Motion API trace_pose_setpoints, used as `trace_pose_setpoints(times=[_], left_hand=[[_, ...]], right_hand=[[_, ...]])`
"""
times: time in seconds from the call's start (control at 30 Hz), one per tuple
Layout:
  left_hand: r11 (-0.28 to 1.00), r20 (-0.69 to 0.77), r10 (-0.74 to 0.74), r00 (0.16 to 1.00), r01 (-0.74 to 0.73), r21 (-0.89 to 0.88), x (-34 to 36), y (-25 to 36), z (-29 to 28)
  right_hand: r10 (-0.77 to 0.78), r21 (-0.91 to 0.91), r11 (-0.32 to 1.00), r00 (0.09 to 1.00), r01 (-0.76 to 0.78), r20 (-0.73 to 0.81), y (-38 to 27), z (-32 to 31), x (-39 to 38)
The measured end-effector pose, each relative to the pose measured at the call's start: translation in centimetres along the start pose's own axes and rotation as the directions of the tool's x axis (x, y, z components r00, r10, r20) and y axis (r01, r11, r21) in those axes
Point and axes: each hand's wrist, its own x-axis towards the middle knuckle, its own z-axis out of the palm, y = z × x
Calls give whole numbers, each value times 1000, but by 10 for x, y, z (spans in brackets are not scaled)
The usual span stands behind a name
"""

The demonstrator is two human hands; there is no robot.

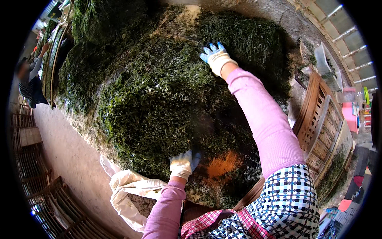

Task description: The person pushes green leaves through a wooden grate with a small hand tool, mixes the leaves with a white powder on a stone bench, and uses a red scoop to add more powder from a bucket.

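A large heap of dark green, stringy seaweed-like plant matter [147, 103] fills the middle of the view. Over its far right part my right hand [217, 59] reaches out, in a white glove with blue fingers; the fingers are spread on the strands and hold nothing. Close to my body, my left hand [183, 164] wears the same kind of glove and rests against the heap's near edge. Its thumb side stands apart, while the other fingertips are partly hidden. An orange-brown patch of powder [223, 164] lies on the dark strands just right of that hand.
A white cloth sack [131, 181] slumps at the near left of the heap. Wooden slatted frames [318, 119] lean at the right, near a pale plastic bin [327, 65]. At the far left a person [31, 81] stands beside a long rack [53, 59]. Bamboo slats [51, 199] line the lower left.
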Motion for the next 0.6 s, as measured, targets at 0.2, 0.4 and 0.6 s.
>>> trace_pose_setpoints(times=[0.2,0.4,0.6], left_hand=[[999,-49,37,998,-37,1,1,-1,-3],[1000,-74,1,997,-1,-4,1,-6,4],[1000,-9,5,1000,-5,9,2,-3,-2]], right_hand=[[0,76,997,993,-9,117,9,-7,21],[165,597,755,960,-272,228,10,9,-54],[-126,243,-835,601,-494,789,-20,71,-149]])
